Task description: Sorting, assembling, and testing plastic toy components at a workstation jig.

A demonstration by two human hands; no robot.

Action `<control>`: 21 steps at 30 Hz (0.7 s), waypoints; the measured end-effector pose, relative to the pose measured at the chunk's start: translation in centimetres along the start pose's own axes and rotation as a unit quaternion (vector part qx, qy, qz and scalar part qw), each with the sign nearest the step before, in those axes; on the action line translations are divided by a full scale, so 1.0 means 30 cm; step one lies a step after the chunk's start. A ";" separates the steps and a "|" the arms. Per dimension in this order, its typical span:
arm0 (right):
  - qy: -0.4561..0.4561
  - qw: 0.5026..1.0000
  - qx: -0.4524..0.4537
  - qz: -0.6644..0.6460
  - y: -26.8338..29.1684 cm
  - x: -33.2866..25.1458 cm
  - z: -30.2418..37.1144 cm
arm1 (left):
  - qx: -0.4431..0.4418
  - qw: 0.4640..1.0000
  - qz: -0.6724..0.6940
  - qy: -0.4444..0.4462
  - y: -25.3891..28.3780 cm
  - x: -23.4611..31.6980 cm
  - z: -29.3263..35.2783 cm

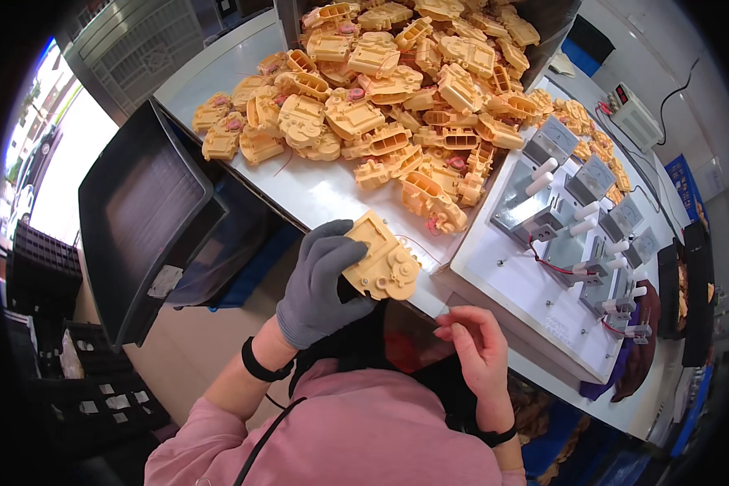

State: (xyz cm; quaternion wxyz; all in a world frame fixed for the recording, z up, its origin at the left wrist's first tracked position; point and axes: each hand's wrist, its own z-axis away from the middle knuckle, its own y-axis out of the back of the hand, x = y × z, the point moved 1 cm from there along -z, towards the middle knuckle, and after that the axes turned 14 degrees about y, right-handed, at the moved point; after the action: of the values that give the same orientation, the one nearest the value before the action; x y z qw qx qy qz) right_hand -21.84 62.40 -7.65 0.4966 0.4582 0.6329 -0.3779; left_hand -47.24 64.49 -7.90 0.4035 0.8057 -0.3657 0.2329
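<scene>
1. Pink sleeves (356,429) fill the lower edge of the view, the person's forearms rising from them toward a white tabletop (316,190).
2. Gloved in grey, the left hand (320,283) is closed around a tan moulded plastic housing (382,257), holding it up just off the tabletop's near edge with its flat, screw-bossed face turned toward the camera.
3. Bare, the right hand (474,344) sits low and to the right, its thumb and fingertips pinched narrow; whether they hold a small part or the thin red wire (425,247) that trails near the housing cannot be told.
4. Behind the hands, a large heap of matching tan housings (397,89) covers the tabletop, some showing pink inserts.
5. At right, a white test fixture (543,292) carries grey meter blocks and white cylindrical handles, with red leads running across it.
6. A dark empty tray (150,215) leans at left.
7. Judged from this, one housing is being checked or fitted in hand; the next move seems to call for bringing the pinched right fingers precisely to the piece while the left keeps it steady.
</scene>
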 end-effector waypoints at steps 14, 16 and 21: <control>-0.072 0.973 -0.050 -0.213 -0.019 -0.082 -0.041 | -0.071 0.992 0.067 -0.080 -0.085 0.143 0.006; -0.052 0.979 -0.026 -0.197 -0.013 -0.090 -0.034 | -0.066 0.992 0.074 -0.082 -0.104 0.160 -0.003; 0.052 0.998 -0.043 0.023 0.011 -0.174 -0.054 | -0.075 0.988 -0.021 -0.135 -0.134 0.249 -0.073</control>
State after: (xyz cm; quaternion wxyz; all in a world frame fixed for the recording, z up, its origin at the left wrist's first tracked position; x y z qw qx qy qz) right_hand -21.53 62.94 -2.22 0.4908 0.4696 0.6628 -0.3151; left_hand -39.63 64.94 -3.57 0.4150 0.8046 -0.4161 0.0855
